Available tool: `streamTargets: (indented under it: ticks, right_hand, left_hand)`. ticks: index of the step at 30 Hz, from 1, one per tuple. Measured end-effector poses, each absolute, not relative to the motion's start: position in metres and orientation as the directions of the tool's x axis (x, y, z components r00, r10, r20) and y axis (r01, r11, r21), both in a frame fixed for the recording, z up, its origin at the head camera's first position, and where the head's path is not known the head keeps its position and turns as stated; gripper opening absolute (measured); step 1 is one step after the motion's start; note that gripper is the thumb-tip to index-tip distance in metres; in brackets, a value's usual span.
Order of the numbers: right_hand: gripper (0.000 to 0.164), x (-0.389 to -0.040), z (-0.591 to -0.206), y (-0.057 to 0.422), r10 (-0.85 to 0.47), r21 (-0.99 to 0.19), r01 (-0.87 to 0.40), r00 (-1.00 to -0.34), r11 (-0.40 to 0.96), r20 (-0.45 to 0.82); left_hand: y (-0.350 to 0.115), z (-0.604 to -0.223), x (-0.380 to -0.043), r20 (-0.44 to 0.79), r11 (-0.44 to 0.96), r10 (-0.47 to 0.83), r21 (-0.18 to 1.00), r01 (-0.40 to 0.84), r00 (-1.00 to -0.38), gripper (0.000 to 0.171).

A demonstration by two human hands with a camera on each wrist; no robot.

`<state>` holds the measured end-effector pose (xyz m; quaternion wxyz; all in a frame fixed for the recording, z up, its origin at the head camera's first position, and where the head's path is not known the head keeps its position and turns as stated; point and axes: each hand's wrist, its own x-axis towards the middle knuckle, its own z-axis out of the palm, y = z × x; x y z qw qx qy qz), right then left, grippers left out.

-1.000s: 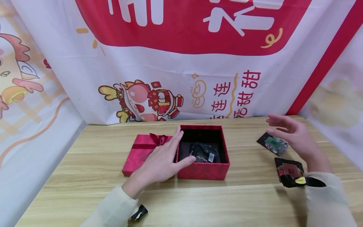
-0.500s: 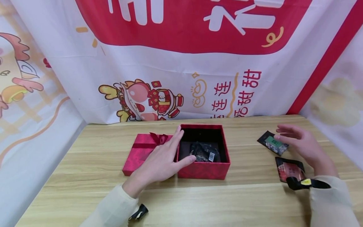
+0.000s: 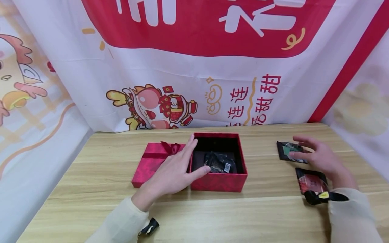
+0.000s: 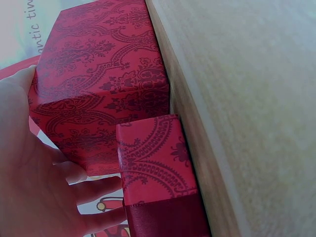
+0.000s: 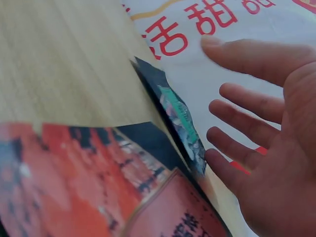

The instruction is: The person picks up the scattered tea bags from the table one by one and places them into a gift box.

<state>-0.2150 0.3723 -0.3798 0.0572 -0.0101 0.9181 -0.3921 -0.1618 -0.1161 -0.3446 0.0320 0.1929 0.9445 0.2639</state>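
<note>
- Resting at the left side of the red gift box [image 3: 217, 183], the person's left hand [image 3: 170, 173] has its fingers extended along the box wall and its thumb reaching over the front rim; the fingers are straight and released rather than clenched.
- The gift box stands upright and uncovered on the table [image 3: 258, 216], with a damask-like pattern outside and a black interior.
- Inside it lies crumpled black packaging [image 3: 217, 163] with a white barcode label [image 3: 227, 167]; how many packets this makes, I cannot tell.
- Just left of the box is its matching lid [image 3: 149, 167], partly behind the left hand, with a dark red ribbon and bow [image 3: 171, 148] on top.
- Over at the right, the person's right hand [image 3: 326, 160] is at the green-labelled packet [image 3: 284, 152], thumb and fingers apart and slightly bent, released; whether a fingertip touches the packet is unclear.
- That packet lies on the table, well apart from the box.
- Nearer the person, the red-labelled packet [image 3: 311, 182] lies close to it, below the right wrist and partly covered by a black wrist strap [image 3: 316, 198].
- Behind the table hangs a white cloth backdrop [image 3: 182, 71] printed with a cartoon figure [image 3: 161, 108] and red Chinese characters [image 3: 268, 84].
</note>
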Motion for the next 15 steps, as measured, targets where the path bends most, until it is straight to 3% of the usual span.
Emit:
streamTargets:
  ticks: [8, 15]
  right_hand:
    - [0.104, -0.2167, -0.3853, 0.3749, -0.102, -0.703, 0.051, -0.979, 0.710, -0.175]
    - [0.102, -0.2205, -0.3887, 0.3749, -0.125, -0.655, 0.019, -0.977, 0.756, -0.173]
  left_hand:
    - [-0.1157, -0.3442, -0.1615, 0.037, 0.783, 0.383, 0.517, 0.346, -0.923, 0.106]
    - [-0.1161, -0.3437, -0.1611, 0.039, 0.784, 0.383, 0.515, 0.347, -0.923, 0.106]
